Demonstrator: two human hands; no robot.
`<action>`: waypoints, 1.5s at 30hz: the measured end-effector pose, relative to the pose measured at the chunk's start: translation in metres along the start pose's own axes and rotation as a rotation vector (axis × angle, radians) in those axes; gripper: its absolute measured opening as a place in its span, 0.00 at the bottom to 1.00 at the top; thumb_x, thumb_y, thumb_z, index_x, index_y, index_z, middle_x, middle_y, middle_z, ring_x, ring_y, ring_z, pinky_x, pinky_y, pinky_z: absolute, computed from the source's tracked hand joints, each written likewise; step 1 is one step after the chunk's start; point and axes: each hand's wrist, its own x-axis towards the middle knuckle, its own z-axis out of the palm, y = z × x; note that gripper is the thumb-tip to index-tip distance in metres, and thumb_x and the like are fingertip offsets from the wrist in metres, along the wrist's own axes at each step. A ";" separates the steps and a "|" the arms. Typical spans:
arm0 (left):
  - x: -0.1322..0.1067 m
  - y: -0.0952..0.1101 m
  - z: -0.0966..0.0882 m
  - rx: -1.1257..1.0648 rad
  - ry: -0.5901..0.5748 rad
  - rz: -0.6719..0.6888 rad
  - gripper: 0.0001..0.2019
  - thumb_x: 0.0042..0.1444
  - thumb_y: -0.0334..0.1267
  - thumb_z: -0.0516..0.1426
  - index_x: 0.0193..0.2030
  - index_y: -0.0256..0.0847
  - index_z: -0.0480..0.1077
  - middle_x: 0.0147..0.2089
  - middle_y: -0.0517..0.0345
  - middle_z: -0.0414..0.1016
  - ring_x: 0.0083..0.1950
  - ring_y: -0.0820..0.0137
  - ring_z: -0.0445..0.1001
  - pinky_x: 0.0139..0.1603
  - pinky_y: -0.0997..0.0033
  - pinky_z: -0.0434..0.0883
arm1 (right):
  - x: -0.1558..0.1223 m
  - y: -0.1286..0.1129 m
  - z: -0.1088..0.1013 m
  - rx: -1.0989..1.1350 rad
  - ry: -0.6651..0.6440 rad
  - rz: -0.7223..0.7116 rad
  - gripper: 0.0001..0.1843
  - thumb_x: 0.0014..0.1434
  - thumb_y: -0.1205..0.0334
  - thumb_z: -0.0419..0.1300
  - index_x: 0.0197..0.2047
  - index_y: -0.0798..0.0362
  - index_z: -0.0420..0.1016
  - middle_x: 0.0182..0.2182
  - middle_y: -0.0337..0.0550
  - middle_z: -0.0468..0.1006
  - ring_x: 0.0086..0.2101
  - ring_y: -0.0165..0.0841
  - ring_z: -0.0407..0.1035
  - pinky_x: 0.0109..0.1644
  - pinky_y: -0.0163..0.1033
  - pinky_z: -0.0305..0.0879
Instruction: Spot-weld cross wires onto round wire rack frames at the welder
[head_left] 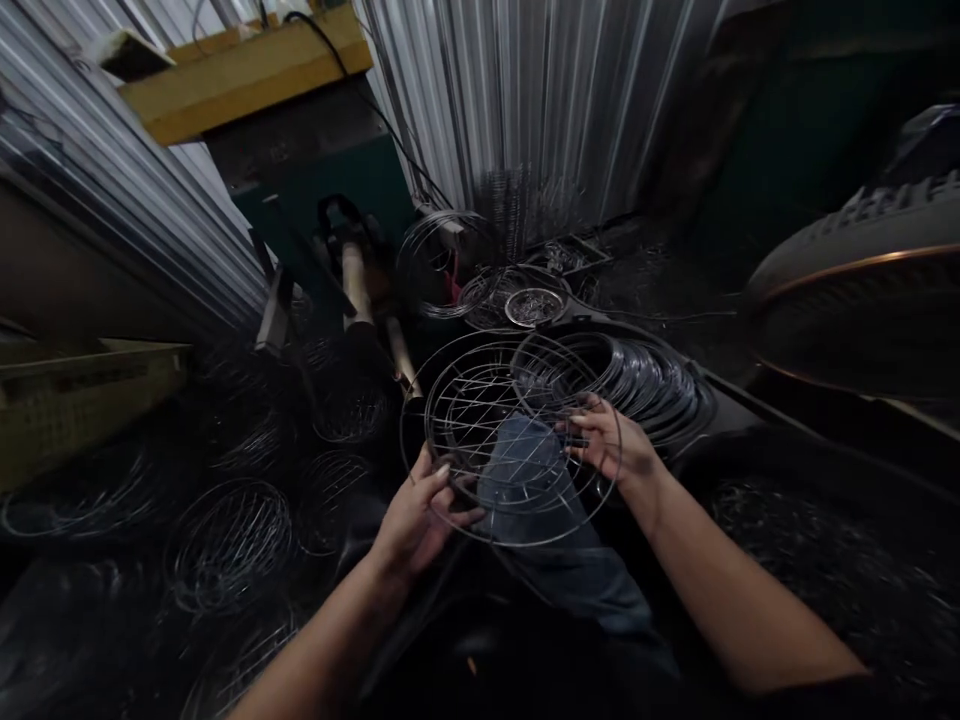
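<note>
A round wire grill rack (487,385), with crossed thin bars inside rings, is held tilted above my jeans-clad leg (529,490). My left hand (424,510) grips its lower left rim, thumb on top and fingers underneath. On the right side my right hand (604,440) has its fingers closed on the rack's wires; loose rings overlap there, and I cannot tell which of them it also touches. Just behind that hand lies a stack of bare metal wire rings (652,385). Beyond the rack stands a small round dish (534,306) filled with small metal pieces.
Finished-looking round wire racks (232,545) lie in heaps on the left. A yellow crate (90,405) stands at far left. Ahead is a green machine (322,200) with a yellow top. A large fan (862,290) stands on the right, near piled metal bits (810,540).
</note>
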 end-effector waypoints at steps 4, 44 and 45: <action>0.025 -0.002 0.013 0.017 0.088 0.044 0.41 0.53 0.31 0.61 0.68 0.70 0.48 0.64 0.56 0.62 0.53 0.63 0.73 0.51 0.40 0.73 | 0.021 -0.012 -0.003 0.025 0.067 -0.082 0.20 0.41 0.71 0.63 0.38 0.48 0.61 0.29 0.31 0.72 0.28 0.30 0.71 0.28 0.38 0.73; 0.188 -0.019 0.042 0.322 0.116 0.074 0.36 0.45 0.23 0.58 0.65 0.37 0.63 0.35 0.57 0.76 0.31 0.74 0.71 0.33 0.74 0.67 | 0.088 -0.044 0.000 -0.136 0.366 -0.766 0.19 0.55 0.47 0.59 0.41 0.53 0.73 0.32 0.43 0.80 0.29 0.31 0.73 0.29 0.33 0.63; 0.186 -0.018 0.041 0.314 0.103 0.082 0.36 0.45 0.23 0.58 0.65 0.37 0.63 0.37 0.56 0.76 0.32 0.74 0.71 0.35 0.74 0.67 | 0.080 -0.045 0.004 -0.127 0.316 -0.722 0.18 0.52 0.49 0.61 0.41 0.53 0.72 0.33 0.43 0.80 0.29 0.30 0.73 0.27 0.32 0.63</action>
